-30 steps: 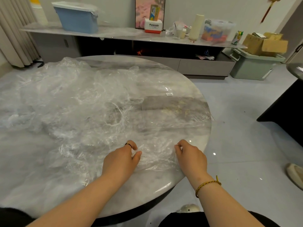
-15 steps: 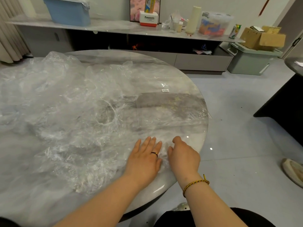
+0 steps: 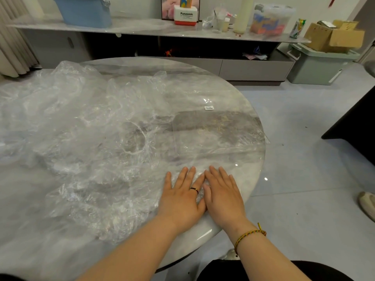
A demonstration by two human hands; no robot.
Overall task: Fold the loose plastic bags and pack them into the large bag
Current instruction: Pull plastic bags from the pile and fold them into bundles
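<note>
Both of my hands lie flat on the near end of a clear flat bag (image 3: pixel 213 136), close to the near rim of the round table (image 3: pixel 251 179). The left hand (image 3: pixel 182 197) and the right hand (image 3: pixel 222 196) sit side by side and touch. Their fingers are straight and a little spread, pressing the plastic down and pinching nothing. The rest of this bag lies ahead of my fingertips, running away from me toward the small white sticker (image 3: pixel 209 107). Its right corner pokes just past the table rim. I think the next move is to smooth it forward or fold the far end back to me. The big crumpled heap of loose bags (image 3: pixel 81 128) lies to the left, nearer my left hand (I cannot tell which one is the large bag).
</note>
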